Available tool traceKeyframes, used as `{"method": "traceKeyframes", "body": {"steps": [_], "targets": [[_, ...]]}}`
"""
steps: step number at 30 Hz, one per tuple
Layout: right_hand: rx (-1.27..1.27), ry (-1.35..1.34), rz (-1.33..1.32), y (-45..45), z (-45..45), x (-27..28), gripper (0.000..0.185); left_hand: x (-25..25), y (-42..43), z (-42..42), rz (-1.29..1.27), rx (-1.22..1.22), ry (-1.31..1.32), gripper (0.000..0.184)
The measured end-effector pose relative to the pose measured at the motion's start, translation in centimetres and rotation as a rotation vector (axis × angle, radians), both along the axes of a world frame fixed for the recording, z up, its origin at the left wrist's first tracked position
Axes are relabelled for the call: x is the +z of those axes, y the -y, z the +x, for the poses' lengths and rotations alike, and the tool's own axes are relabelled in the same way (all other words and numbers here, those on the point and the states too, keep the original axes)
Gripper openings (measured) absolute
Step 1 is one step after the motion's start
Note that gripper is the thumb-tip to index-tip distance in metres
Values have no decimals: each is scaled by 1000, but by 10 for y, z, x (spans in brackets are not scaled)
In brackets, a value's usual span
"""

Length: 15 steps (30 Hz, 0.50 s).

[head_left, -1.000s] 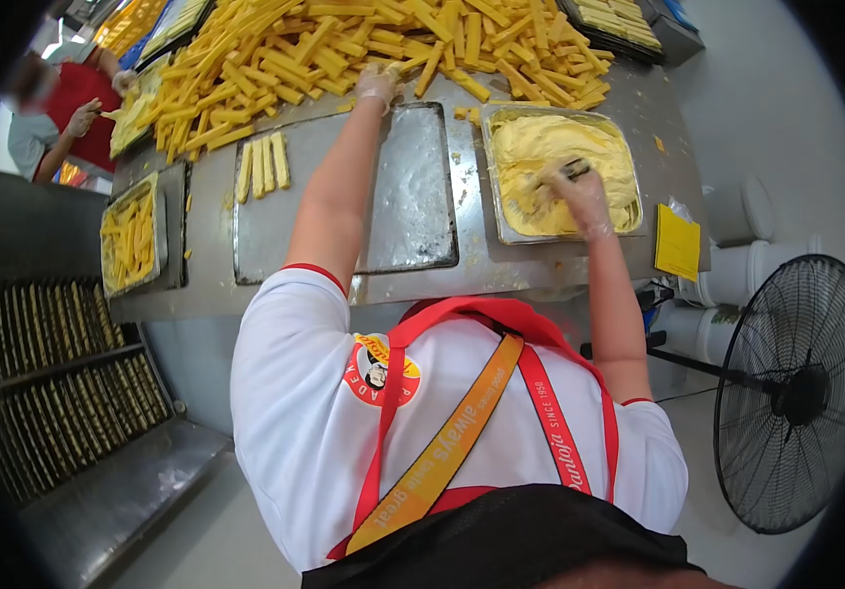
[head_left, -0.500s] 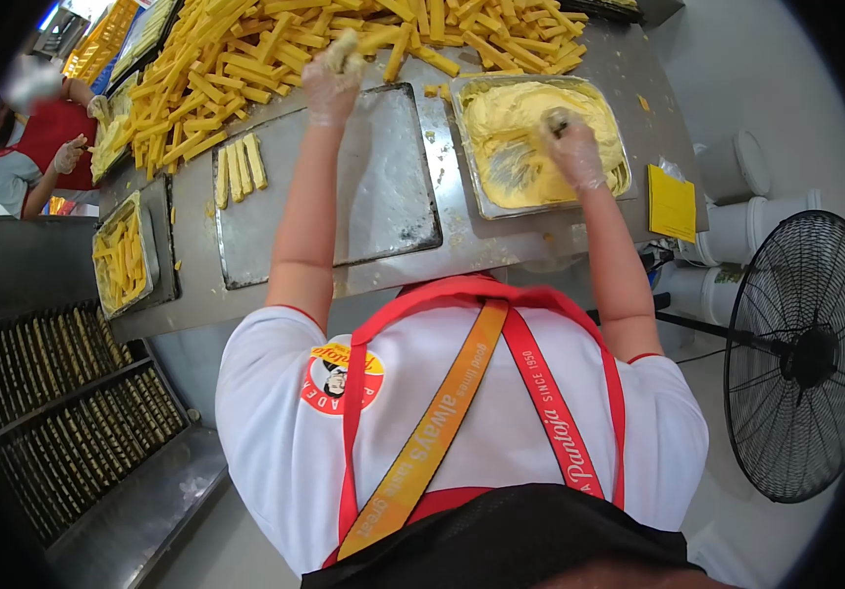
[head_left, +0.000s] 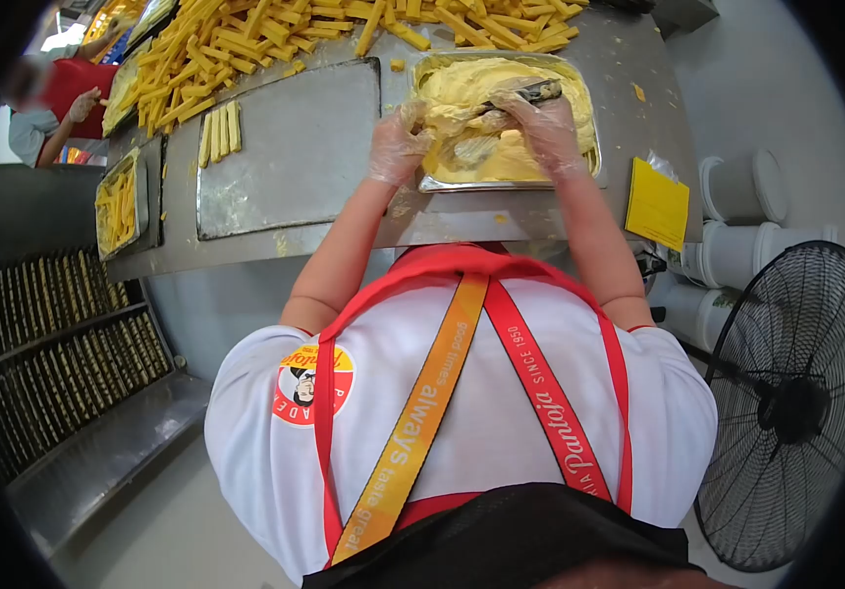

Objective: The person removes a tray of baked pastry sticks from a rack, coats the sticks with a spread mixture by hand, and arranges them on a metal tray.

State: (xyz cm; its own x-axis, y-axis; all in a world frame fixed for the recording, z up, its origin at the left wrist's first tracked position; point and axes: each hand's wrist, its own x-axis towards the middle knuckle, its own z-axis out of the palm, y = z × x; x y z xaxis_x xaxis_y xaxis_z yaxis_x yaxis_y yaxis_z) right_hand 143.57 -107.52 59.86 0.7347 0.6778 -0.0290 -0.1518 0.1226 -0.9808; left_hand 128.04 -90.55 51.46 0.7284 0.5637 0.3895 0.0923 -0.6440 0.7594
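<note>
My right hand, in a clear plastic glove, is closed round a cream-smeared black-handled spatula. It is over a metal pan of pale yellow cream; the spatula's blade is hard to make out. My left hand, gloved too, is at the pan's left rim with its fingers curled in and cream on them. What those fingers hold, if anything, is hidden. Left of it lies a flat metal tray with several cream-coated sticks side by side at its left end.
A large pile of yellow cake-like sticks covers the table's far side. A smaller pan of sticks is at left, near a tray rack. A co-worker stands at far left. Yellow paper and a fan are at right.
My left hand has come from the stick pile, above the tray, down and right to the cream pan. My right hand has shifted slightly within the pan, its spatula now turned sideways.
</note>
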Motion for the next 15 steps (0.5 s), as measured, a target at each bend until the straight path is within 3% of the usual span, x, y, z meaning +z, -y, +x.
{"method": "traceKeyframes", "body": {"steps": [3, 6, 9, 12, 15], "targets": [[-11, 14, -6, -2, 22, -32, 15, -2, 7, 0, -31, 66, -47, 35], [-1, 335, -302, 7, 31, -24, 15, 5, 13, 0, -70, 125, -62, 36], [58, 114, 47, 7, 10, -12, 16, 12, 19, 0, -80, 192, -149, 35], [49, 54, 20, 0, 12, -25, 16, 24, 25, 0, -196, 242, -232, 31], [6, 291, -141, -1, 31, -42, 17, 31, 23, 0, -365, 239, -237, 28]]}}
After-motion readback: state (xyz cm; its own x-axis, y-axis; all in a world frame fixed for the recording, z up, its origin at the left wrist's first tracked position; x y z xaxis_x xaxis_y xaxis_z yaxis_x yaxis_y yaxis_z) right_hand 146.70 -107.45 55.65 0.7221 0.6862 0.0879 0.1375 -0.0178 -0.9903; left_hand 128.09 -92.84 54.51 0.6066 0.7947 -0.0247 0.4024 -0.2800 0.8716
